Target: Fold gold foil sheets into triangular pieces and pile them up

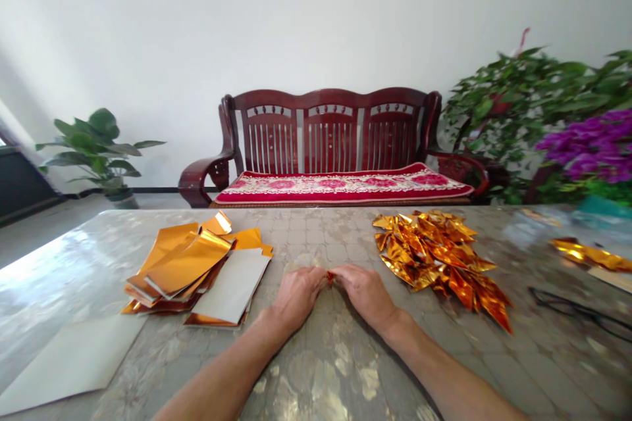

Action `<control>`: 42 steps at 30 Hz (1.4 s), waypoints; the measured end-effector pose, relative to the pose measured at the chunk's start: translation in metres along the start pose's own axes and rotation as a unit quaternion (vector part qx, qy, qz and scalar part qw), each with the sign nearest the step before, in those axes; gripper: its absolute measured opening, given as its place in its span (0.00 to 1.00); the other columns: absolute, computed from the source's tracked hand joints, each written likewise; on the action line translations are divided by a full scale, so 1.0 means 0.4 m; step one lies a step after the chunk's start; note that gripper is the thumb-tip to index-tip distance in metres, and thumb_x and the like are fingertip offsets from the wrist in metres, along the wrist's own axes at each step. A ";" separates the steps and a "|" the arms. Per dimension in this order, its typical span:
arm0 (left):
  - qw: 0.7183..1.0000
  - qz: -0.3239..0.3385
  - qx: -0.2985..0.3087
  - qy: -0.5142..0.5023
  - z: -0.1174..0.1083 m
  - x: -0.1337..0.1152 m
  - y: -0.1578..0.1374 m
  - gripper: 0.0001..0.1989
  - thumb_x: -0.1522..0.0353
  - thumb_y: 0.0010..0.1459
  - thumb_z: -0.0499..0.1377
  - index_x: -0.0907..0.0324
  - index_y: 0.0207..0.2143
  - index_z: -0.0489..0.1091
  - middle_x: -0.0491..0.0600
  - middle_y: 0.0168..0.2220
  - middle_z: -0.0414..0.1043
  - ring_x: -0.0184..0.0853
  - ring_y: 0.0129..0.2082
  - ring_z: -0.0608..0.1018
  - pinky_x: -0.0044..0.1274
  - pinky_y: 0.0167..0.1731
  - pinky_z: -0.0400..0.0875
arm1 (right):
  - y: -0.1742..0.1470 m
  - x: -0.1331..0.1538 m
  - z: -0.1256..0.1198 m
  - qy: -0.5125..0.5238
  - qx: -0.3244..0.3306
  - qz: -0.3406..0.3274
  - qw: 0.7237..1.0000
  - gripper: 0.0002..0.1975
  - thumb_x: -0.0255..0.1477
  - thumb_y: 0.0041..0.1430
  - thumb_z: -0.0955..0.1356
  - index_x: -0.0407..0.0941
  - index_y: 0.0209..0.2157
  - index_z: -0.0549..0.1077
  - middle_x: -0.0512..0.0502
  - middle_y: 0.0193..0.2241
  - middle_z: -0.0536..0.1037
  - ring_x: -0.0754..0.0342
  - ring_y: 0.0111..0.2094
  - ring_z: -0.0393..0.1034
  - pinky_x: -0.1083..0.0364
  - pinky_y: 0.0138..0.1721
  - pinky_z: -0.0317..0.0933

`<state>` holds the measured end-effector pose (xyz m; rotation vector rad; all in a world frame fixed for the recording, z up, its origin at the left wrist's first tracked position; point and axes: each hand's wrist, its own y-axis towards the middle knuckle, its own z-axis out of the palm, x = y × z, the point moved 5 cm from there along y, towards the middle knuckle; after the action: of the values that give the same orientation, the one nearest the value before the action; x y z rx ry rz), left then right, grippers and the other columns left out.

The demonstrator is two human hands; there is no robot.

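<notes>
Just above the table, my left hand (297, 291) and my right hand (364, 289) meet at the fingertips, both closed in a pinch. Between them shows a small bit of orange-gold foil paper (330, 276), mostly covered by the fingers. To the left lies a stack of flat foil sheets (190, 260), gold on one side and pale on the other, with a white-backed sheet (230, 286) on its near side. A heap of folded, pointed foil pieces (429, 250) lies to the right of my right hand.
A single pale sheet (74, 358) lies at the table's front left. Black-framed glasses (577, 309), more gold foil (592, 255) and clear plastic (536, 223) are at the right. Beyond the table (320, 230) stand a wooden bench (330, 125) and potted plants (101, 148).
</notes>
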<state>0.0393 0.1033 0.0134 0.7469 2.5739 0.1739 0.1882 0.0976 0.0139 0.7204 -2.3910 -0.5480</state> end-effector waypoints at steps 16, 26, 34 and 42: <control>0.996 -0.074 0.023 0.050 0.015 -0.018 -0.006 0.14 0.69 0.69 0.44 0.57 0.38 0.69 0.50 0.36 0.77 0.34 0.36 0.78 0.23 0.33 0.64 | -0.013 0.015 0.011 0.001 -0.018 0.072 0.997 0.15 0.23 0.62 0.65 0.51 0.44 0.80 0.50 0.38 0.83 0.53 0.38 0.79 0.57 0.41 0.70; 0.994 -0.069 0.029 0.074 0.033 -0.028 -0.006 0.12 0.70 0.67 0.44 0.58 0.37 0.67 0.52 0.34 0.77 0.37 0.35 0.80 0.24 0.32 0.66 | -0.013 0.046 0.015 -0.014 -0.018 0.099 0.995 0.16 0.22 0.61 0.63 0.50 0.42 0.80 0.48 0.36 0.84 0.53 0.35 0.79 0.59 0.38 0.68; 0.993 -0.071 0.053 0.082 0.023 -0.058 -0.020 0.11 0.71 0.67 0.45 0.58 0.38 0.66 0.53 0.35 0.77 0.37 0.35 0.79 0.24 0.32 0.66 | -0.023 0.072 0.004 -0.018 -0.031 0.096 0.995 0.15 0.21 0.60 0.62 0.48 0.33 0.79 0.46 0.31 0.83 0.54 0.31 0.77 0.60 0.34 0.65; 0.993 -0.074 0.044 0.083 0.025 -0.057 -0.021 0.11 0.71 0.67 0.45 0.57 0.38 0.66 0.52 0.35 0.77 0.36 0.34 0.79 0.24 0.31 0.65 | -0.026 0.074 0.008 -0.042 -0.022 0.109 0.993 0.14 0.21 0.61 0.62 0.47 0.31 0.78 0.46 0.29 0.82 0.53 0.31 0.77 0.60 0.32 0.64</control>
<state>0.0568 0.0839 0.0113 0.5909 2.7988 0.0792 0.1697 0.0726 0.0180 0.4172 -2.4860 -0.5470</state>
